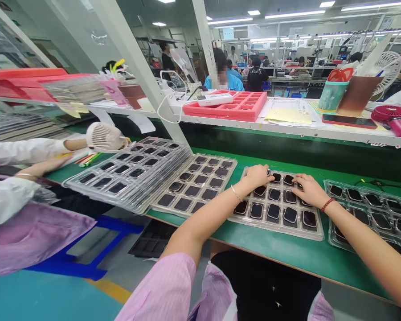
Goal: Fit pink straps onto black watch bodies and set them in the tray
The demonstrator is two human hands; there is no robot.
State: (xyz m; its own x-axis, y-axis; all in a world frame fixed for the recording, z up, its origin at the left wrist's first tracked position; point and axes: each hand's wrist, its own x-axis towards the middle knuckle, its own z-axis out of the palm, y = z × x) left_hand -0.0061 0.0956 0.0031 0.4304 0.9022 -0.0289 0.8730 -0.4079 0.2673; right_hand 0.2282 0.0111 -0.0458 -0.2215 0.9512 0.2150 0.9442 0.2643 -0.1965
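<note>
Several dark square watch-like pieces with pale rims sit in the pockets of a clear plastic tray (296, 231) in front of me. Over its far left corner, my left hand (258, 175) has its fingers pinched on a small dark watch piece (268, 172). My right hand (309, 189) rests over the tray's right side, fingers bent down onto a piece in the upper right pockets; its fingertips are partly hidden. Left of this tray lies another clear tray (200, 179), mostly with flat dark squares in its pockets and a few rimmed pieces.
A tall stack of clear trays (147, 189) stands further left, beside a co-worker's hand and a white fan (105, 137). More filled trays (370, 209) lie at the right. A shelf (287, 129) above the bench holds a red foam tray (227, 107), papers, a phone and cups.
</note>
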